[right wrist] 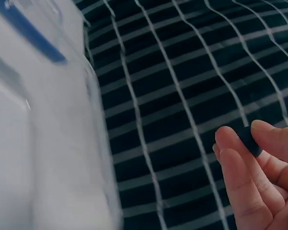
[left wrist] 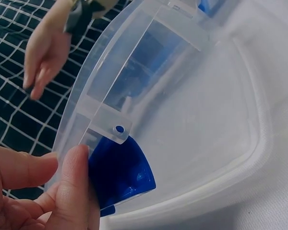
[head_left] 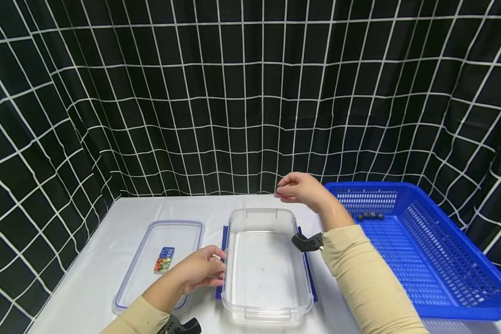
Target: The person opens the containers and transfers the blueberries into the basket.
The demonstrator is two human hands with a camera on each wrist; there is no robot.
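A clear plastic food container (head_left: 263, 269) without its lid stands on the white table, blue latches hanging along its sides. My left hand (head_left: 204, 269) holds its left side, with thumb and fingers at the rim beside the blue latch (left wrist: 120, 172). Above and behind the container's far right corner, my right hand (head_left: 302, 190) pinches a small dark blueberry (right wrist: 249, 141) between thumb and fingers. No berries show inside the container. Several more blueberries (head_left: 370, 216) lie at the far left end of the blue basket (head_left: 455, 250).
The container's clear lid (head_left: 144, 273), blue-edged and bearing a colourful label (head_left: 164, 260), lies flat to the left. The basket takes up the table's right side. A black curtain with a white grid (head_left: 242, 102) hangs behind the table (head_left: 83, 264).
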